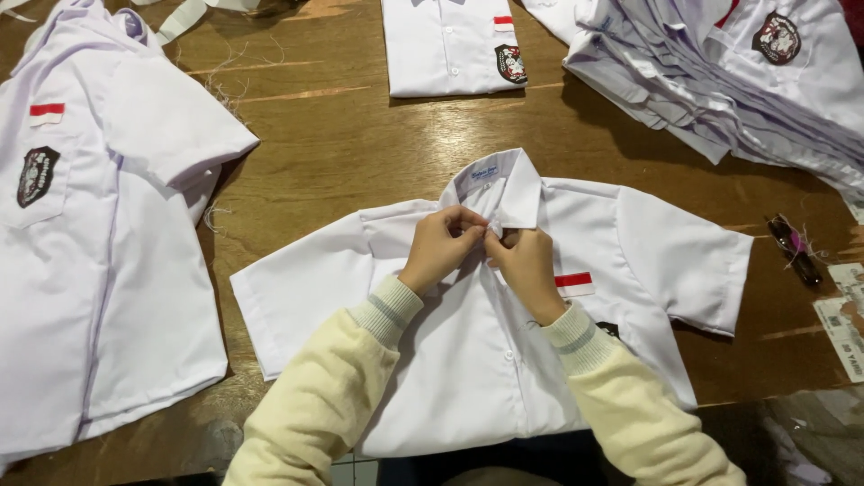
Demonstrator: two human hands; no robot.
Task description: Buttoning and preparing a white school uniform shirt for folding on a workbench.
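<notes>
A white short-sleeved shirt (pixel 648 252) lies face up on the wooden table (pixel 342 153), collar pointing away from me. It carries a small red and white patch and a dark badge on its chest. My left hand (pixel 441 247) and my right hand (pixel 526 265) meet just below the collar, fingers pinched on the shirt's front placket at the top button. Both arms wear cream sleeves with striped cuffs.
A stack of white shirts (pixel 81 261) lies at the left, a folded shirt (pixel 450 45) at the back centre, and a fanned pile of shirts (pixel 747 81) at the back right. A small dark tool (pixel 794 249) and paper slips (pixel 846 324) sit at the right edge.
</notes>
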